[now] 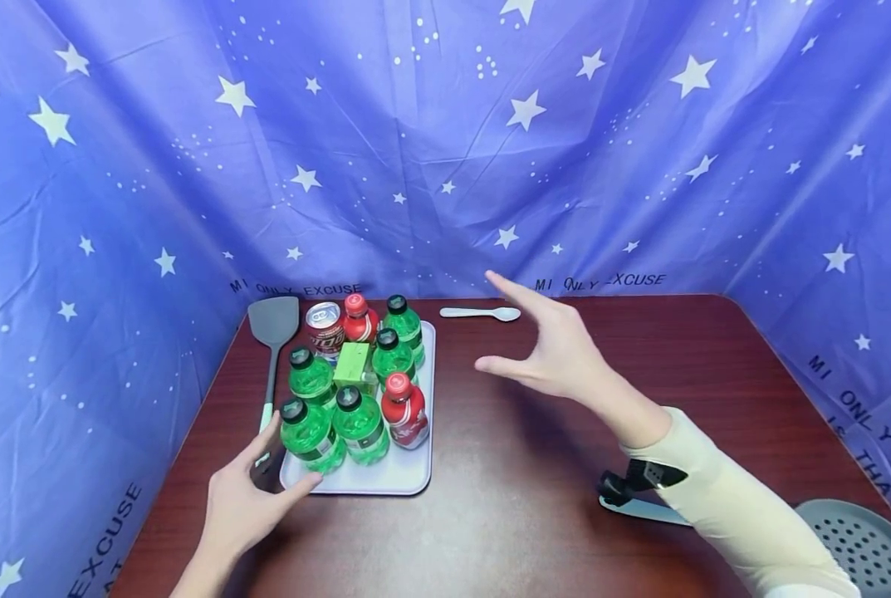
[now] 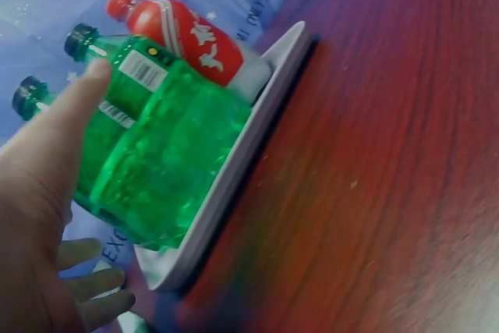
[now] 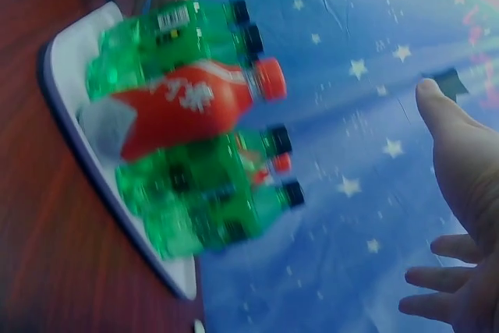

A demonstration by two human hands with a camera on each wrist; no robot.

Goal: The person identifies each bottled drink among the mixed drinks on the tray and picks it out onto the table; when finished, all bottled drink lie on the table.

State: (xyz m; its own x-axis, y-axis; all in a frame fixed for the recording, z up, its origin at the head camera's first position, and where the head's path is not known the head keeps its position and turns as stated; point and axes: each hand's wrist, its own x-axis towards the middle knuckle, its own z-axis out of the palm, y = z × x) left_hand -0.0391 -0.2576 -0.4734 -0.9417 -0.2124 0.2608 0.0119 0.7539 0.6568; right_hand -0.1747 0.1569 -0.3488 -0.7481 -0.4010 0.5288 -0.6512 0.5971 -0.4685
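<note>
A white tray [image 1: 408, 480] holds several green bottles with black caps, among them a front-left green bottle [image 1: 312, 440], two red bottles, a soda can [image 1: 324, 325] and a light green box [image 1: 353, 364]. At the tray's front-left corner, my left hand [image 1: 243, 502] has thumb and fingers spread around that front-left bottle. In the left wrist view its thumb [image 2: 66, 118] overlaps the green bottles. My right hand [image 1: 557, 349] hovers right of the tray, thumb and fingers wide apart with nothing between them. The nearer red bottle [image 3: 179, 107] stands upright at the tray's right side.
Left of the tray lies a grey spatula [image 1: 274, 320], its handle partly behind my left hand. A white spoon [image 1: 482, 313] rests near the back edge. Under my right forearm, a grey slotted skimmer [image 1: 856, 544] lies on the brown table [image 1: 520, 523]. A starry curtain [image 1: 415, 149] hangs behind.
</note>
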